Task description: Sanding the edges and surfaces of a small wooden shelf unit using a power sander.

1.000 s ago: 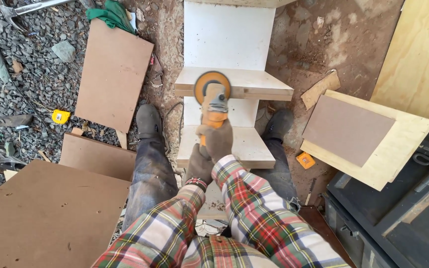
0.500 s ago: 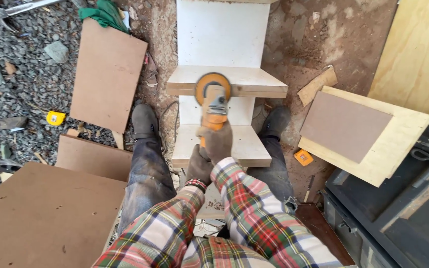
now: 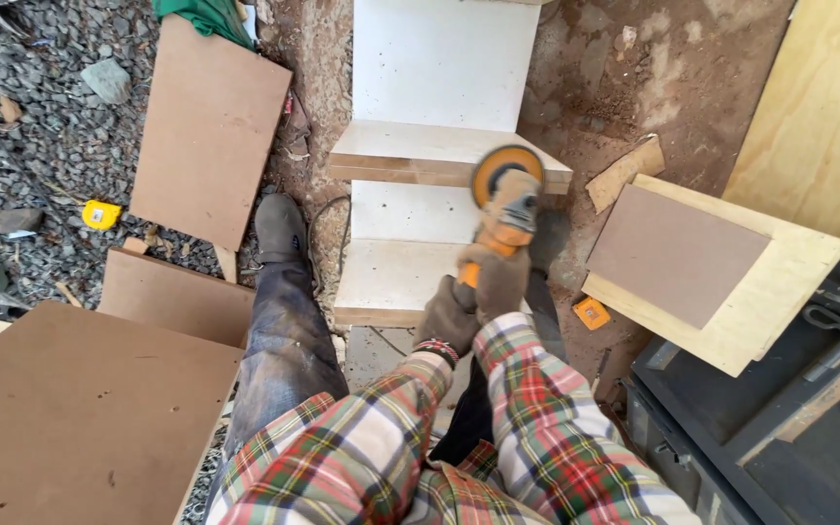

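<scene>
You are grinding or sanding along the edge of the upper shelf board [image 3: 439, 156] of a white shelf unit [image 3: 439, 68] that lies on the dirt floor [image 3: 634, 68] between your legs. Your right hand [image 3: 500, 280], gloved, is wrapped tight around the body of the orange angle grinder [image 3: 506, 209]; your left hand [image 3: 447, 319], also gloved, closes on the tail of the tool just behind it, at about 7 o'clock from the right. The disc sits at the right end of that board's front edge, at about 1 o'clock from your hands, blurred as if spinning.

Judging by this, the pass is at the board's right corner, so the next move calls for a firm two-handed hold and a light touch, keeping the disc from running off the end or gouging the corner.

Counted: one grinder, two shelf boards (the lower shelf board [image 3: 391, 282] nearer you), three brown panels [image 3: 208, 126] at 9 to 11 o'clock, one brown panel on a plywood sheet [image 3: 770, 292] at 3 o'clock, and two small yellow tools [image 3: 100, 214] on the ground.
</scene>
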